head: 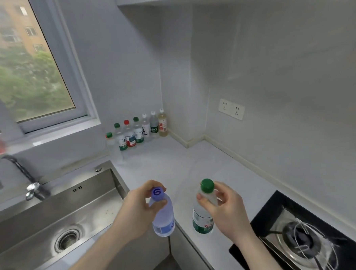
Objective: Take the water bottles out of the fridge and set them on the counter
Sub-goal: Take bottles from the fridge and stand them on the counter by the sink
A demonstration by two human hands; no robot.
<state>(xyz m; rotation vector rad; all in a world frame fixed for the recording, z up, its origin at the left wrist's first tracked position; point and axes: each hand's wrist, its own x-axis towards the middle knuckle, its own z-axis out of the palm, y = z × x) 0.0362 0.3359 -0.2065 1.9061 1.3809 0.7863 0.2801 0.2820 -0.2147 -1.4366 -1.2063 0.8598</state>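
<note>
left hand pinches neck of purple-cap bottle, tilted over counter edge; right hand grips neck of green-cap bottle, upright over counter, clear w/ green label

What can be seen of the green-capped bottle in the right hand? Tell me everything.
The green-capped bottle is clear plastic with a round green screw cap and a green and white label with a red mark around its lower body. It stands about upright near the counter's front edge; whether its base touches is unclear. The right hand pinches its neck just under the cap.
</note>
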